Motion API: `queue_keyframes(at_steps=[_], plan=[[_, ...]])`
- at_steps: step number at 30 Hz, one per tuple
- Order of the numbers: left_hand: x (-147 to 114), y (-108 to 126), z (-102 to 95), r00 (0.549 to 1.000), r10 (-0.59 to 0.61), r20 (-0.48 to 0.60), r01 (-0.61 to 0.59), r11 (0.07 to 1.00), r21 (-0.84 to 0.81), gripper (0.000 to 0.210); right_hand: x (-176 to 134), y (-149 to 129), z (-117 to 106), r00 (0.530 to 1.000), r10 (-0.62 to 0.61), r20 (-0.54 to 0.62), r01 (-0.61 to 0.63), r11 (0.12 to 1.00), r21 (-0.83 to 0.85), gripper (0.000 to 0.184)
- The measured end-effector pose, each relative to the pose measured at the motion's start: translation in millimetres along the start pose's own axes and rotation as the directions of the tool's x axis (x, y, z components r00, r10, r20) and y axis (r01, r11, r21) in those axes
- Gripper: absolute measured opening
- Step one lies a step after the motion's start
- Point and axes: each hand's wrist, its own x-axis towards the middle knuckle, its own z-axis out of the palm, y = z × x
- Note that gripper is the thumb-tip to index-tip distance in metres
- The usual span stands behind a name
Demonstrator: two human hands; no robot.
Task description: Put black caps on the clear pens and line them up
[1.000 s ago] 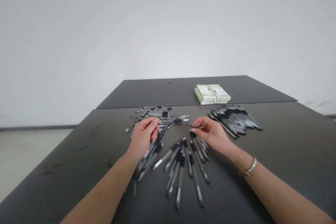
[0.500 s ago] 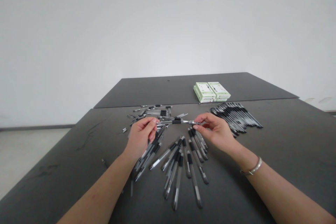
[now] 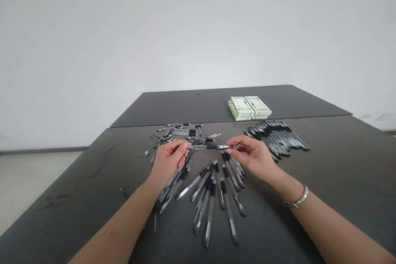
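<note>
My left hand (image 3: 170, 157) pinches the rear end of a clear gel pen (image 3: 198, 147) with a black rubber grip. The pen lies level, just above the table and pointing right. At its front end, my right hand (image 3: 252, 152) closes thumb and fingertips on a shiny, clear pen cap (image 3: 222, 147). The cap meets the black grip; how far it sits over the tip I cannot tell. Below and between my hands, several loose pens (image 3: 210, 210) fan out toward me. More pens (image 3: 175, 185) lie partly under my left hand.
Beyond my right hand, a neat row of pens (image 3: 278, 138) lies slanted. Green-and-white boxes (image 3: 249, 108) are stacked on the far table section. A jumbled pile of pens and parts (image 3: 182, 133) lies behind my left hand, with small silver pieces (image 3: 146, 153) beside it.
The pen has dropped slightly and shifted a little right. My right hand has come down and slightly left, with the cap still against the grip. The surrounding pens look unmoved.
</note>
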Motion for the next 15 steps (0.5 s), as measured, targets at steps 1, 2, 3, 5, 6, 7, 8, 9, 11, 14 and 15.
queue_keyframes(at_steps=[1,2,3,5,6,7,8,9,11,14,15], plan=[[-0.2,-0.1,0.2,1.000,-0.001,0.000,0.001,1.000,0.003,0.018,-0.3,0.3,0.3,1.000,0.003,0.000,-0.003,1.000,-0.002,0.015],[-0.3,-0.1,0.4,1.000,-0.003,0.002,0.003,1.000,0.004,0.018,-0.5,0.6,0.6,1.000,0.007,-0.001,-0.007,1.000,-0.003,0.015],[-0.2,-0.1,0.4,1.000,-0.006,0.003,0.006,1.000,0.004,0.019,-0.7,0.8,0.8,1.000,0.010,-0.005,-0.010,1.000,-0.003,0.016],[-0.1,-0.1,0.3,1.000,-0.015,0.010,0.015,1.000,0.006,0.019,-0.7,1.1,1.0,1.000,0.019,-0.015,-0.019,1.000,0.000,0.016],[-0.2,0.0,0.2,1.000,-0.020,0.017,0.020,1.000,0.007,0.019,-0.6,1.2,1.1,1.000,0.025,-0.017,-0.025,1.000,0.001,0.016],[-0.3,0.2,0.2,0.999,-0.024,0.027,0.024,1.000,0.006,0.019,-0.5,1.2,1.3,0.999,0.031,-0.019,-0.031,1.000,0.002,0.017],[-0.5,0.4,0.2,0.999,-0.030,0.041,0.030,1.000,0.004,0.019,-0.5,1.4,1.4,0.999,0.037,-0.021,-0.037,0.999,0.002,0.017],[-0.9,0.7,0.4,0.998,-0.039,0.056,0.039,0.999,0.000,0.019,-0.5,1.6,1.6,0.999,0.044,-0.022,-0.044,0.999,0.001,0.017],[-1.8,1.4,1.2,0.995,-0.062,0.084,0.063,0.998,-0.011,0.020,-0.6,2.8,2.1,0.998,0.057,-0.029,-0.056,0.998,0.011,0.018],[-3.0,1.9,2.4,0.989,-0.099,0.107,0.104,0.994,-0.034,0.023,-0.8,5.0,3.3,0.996,0.082,-0.024,-0.080,0.993,0.083,0.020],[-3.1,1.7,2.6,0.988,-0.108,0.111,0.113,0.993,-0.043,0.023,-1.0,5.6,3.8,0.996,0.090,-0.018,-0.088,0.990,0.106,0.021]])
